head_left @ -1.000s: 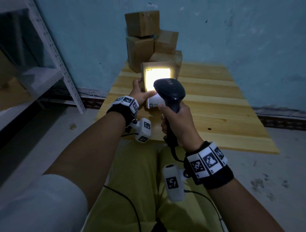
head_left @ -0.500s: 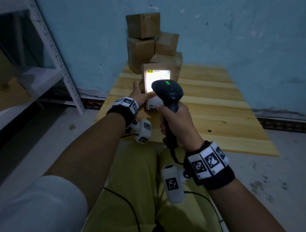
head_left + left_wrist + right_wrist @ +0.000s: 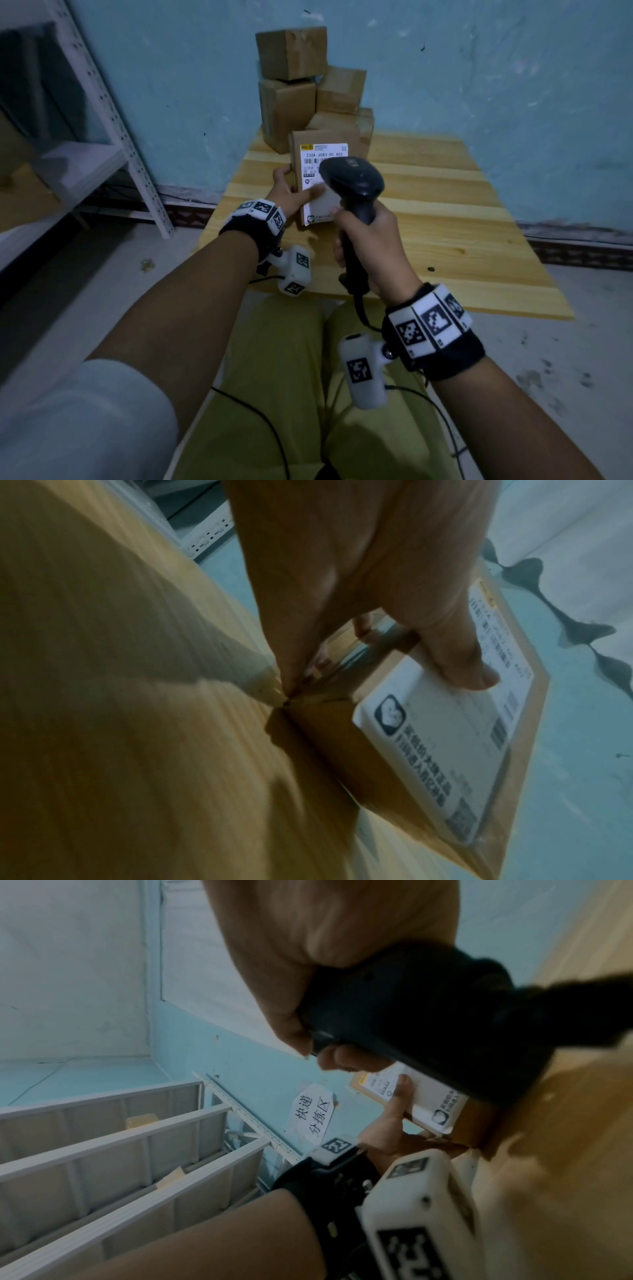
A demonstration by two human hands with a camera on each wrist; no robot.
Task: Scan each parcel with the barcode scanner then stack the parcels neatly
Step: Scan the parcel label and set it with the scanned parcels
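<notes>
Centre of head view: left hand (image 3: 286,197) grips parcel (image 3: 323,150) upright on the counter (image 3: 445,219), thumb across its white label (image 3: 317,192), fingers behind. Right hand (image 3: 371,250) wrapped round barcode scanner (image 3: 356,181) handle, scanner head just before the label. Stacked parcels (image 3: 294,82) behind, upper centre, against wall.

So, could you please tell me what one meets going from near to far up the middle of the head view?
Right hand gripping the barcode scanner → labelled parcel held upright on the table by the left hand → stack of parcels against the blue wall.
</notes>
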